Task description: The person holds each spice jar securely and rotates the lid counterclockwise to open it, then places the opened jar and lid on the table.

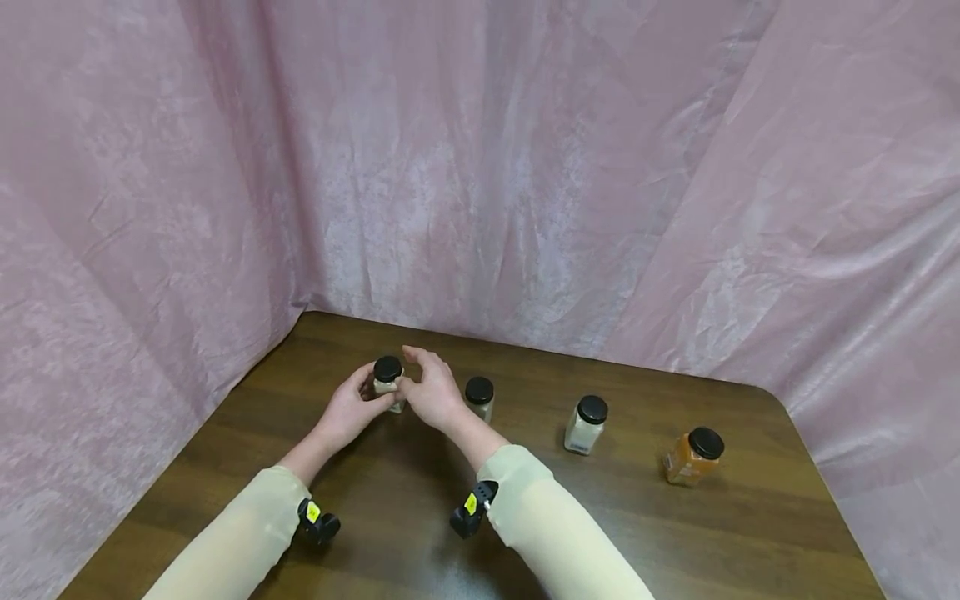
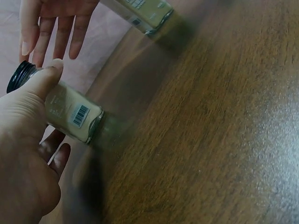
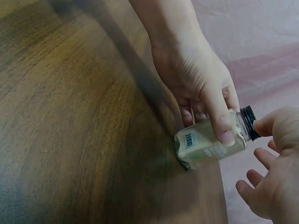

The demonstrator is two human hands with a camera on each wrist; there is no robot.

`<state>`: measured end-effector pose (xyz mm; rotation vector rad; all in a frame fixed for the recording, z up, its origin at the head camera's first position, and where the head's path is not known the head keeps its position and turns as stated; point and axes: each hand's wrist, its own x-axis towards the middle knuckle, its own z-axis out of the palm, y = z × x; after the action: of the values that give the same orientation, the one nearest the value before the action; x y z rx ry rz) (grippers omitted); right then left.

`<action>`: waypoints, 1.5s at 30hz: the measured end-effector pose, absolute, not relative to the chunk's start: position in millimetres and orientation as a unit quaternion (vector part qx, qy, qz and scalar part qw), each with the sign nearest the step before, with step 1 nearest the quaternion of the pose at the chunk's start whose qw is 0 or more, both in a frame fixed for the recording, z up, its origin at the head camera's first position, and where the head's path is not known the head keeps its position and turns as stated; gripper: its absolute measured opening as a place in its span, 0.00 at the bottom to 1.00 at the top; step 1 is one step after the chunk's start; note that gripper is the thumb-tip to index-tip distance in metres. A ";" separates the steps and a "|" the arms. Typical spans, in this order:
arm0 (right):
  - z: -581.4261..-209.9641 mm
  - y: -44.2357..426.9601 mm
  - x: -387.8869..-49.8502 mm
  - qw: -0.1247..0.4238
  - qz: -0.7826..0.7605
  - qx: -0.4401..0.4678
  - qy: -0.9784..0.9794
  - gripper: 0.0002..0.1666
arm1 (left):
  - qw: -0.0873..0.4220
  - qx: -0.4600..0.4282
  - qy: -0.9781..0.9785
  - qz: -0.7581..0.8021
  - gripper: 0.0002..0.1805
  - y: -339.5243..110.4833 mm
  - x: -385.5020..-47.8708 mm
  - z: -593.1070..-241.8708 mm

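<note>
My left hand (image 1: 348,410) grips a square glass spice jar (image 1: 385,387) of pale powder at the table's far left. Its thumb lies across the jar's side in the left wrist view, above a barcode label (image 2: 80,115). The black screw lid (image 3: 249,122) is on the jar. Around the lid's other side is my right hand (image 1: 437,392), fingers spread and loosely bent. Its thumb is at the lid's edge in the right wrist view; I cannot tell whether it touches. The jar's base is at the tabletop; contact is unclear.
Right of my right hand stands a second black-lidded jar (image 1: 480,397), partly hidden by the forearm. Farther right are another pale jar (image 1: 584,426) and an orange-filled jar (image 1: 693,457). All stand on the brown wooden table (image 1: 630,533). Pink curtains (image 1: 480,167) hang behind it.
</note>
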<state>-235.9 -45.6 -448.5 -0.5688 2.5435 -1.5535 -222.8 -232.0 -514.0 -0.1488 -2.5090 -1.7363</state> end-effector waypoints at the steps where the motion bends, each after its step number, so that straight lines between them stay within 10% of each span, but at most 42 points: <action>1: -449.2 -46.0 -235.3 0.054 -0.512 -0.189 0.836 0.32 | 0.044 -0.048 -0.819 -0.570 0.33 -231.8 -221.7 -514.1; 45: -435.3 -52.7 -256.7 0.017 -0.382 -0.210 0.900 0.26 | -0.006 -0.064 -0.812 -0.580 0.35 -231.6 -226.7 -510.3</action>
<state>-256.7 -52.7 -435.3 -0.6526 2.7968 -1.1857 -226.7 -231.6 -510.3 -0.2005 -2.5618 -1.8293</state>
